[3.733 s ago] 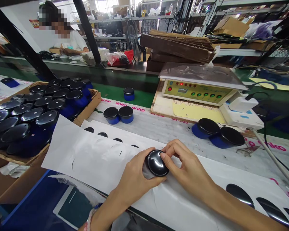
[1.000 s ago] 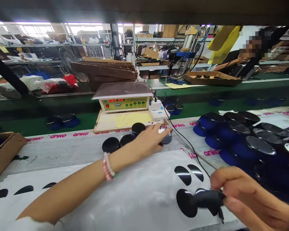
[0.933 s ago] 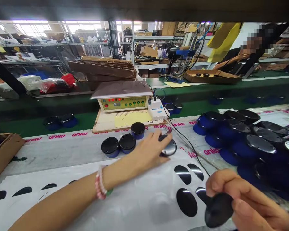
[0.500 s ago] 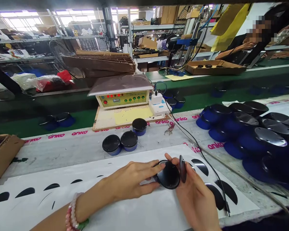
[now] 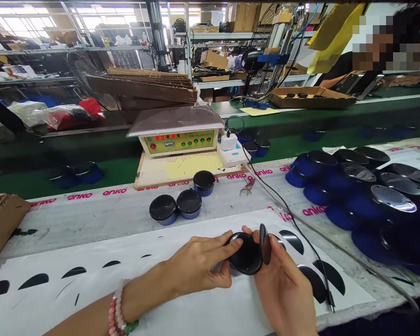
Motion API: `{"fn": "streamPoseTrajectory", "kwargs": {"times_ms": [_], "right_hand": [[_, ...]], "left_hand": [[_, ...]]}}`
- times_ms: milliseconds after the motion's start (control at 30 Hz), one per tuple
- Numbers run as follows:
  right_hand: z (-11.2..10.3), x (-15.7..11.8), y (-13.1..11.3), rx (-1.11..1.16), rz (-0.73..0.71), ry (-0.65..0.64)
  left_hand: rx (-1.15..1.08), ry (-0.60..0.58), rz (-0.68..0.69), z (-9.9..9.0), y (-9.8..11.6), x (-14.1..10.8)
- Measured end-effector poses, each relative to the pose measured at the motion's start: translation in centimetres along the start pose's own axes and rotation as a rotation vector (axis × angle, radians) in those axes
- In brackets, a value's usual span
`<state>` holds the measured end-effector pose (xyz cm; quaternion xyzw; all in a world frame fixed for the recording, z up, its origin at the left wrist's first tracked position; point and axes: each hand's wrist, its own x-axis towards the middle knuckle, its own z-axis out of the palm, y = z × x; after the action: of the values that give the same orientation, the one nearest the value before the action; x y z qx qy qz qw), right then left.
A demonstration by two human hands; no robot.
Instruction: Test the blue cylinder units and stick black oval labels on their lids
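My left hand [image 5: 199,263] is closed around the side of a round black-topped case [image 5: 245,255], its index finger resting on the glossy top. In my right hand [image 5: 283,284], a thin black disc [image 5: 265,243] stands on edge between thumb and fingers, beside the case's right rim. The right fingertips reach behind the case; whether they touch it is hidden. Under both hands lies a white sheet [image 5: 182,298] with black half-round shapes. Beyond it stand three similar cases with blue sides, one being the middle case [image 5: 189,204].
Many blue-and-black cases [image 5: 357,186] are piled at right. A black cable [image 5: 301,228] crosses the sheet's right side. Behind stands a control box [image 5: 178,142] with lights and buttons, before a green conveyor [image 5: 119,172]. A cardboard box [image 5: 3,228] is at left; a person sits far right.
My left thumb has bent in closer to the case, and the left forearm has shifted slightly right. The case and disc have barely moved. The view has shifted a little.
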<state>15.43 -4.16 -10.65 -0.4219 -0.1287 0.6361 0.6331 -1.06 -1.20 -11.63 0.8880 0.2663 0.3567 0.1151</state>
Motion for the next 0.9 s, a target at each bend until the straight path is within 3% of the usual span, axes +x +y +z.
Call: {"fn": "streamPoseTrajectory", "kwargs": {"times_ms": [200, 300, 367, 500, 633, 700, 767, 867, 900], "right_hand": [[0.7, 0.0, 0.6, 0.010, 0.016, -0.119], [0.5, 0.2, 0.1, -0.023, 0.035, -0.191], [-0.1, 0.6, -0.6, -0.051, 0.007, -0.168], [-1.0, 1.1, -1.7, -0.025, -0.091, -0.038], [-1.0, 0.8, -2.2, -0.024, -0.117, -0.083], [-1.2, 0.6, -2.9, -0.029, -0.160, -0.076], [-2.0, 0.5, -3.9, -0.011, -0.228, -0.007], [-3.5, 0.2, -5.4, 0.014, -0.320, 0.070], [-3.9, 0.1, -5.6, 0.006, -0.337, 0.068]], "left_hand": [[0.061, -0.237, -0.236, -1.8, 1.7, 1.2], [0.252, -0.308, -0.261, -3.2, 2.0, 1.6], [0.410, -0.337, -0.302, -4.3, 1.5, 1.8], [0.427, -0.343, -0.448, -6.4, -1.4, 3.5], [0.349, -0.353, -0.533, -7.2, -6.0, 7.9], [0.323, -0.400, -0.508, -7.2, -6.7, 9.9], [0.307, -0.400, -0.459, -6.6, -5.3, 10.9], [0.292, -0.389, -0.370, -4.3, -0.2, 9.7], [0.289, -0.433, -0.341, -3.4, 1.6, 8.7]]}}
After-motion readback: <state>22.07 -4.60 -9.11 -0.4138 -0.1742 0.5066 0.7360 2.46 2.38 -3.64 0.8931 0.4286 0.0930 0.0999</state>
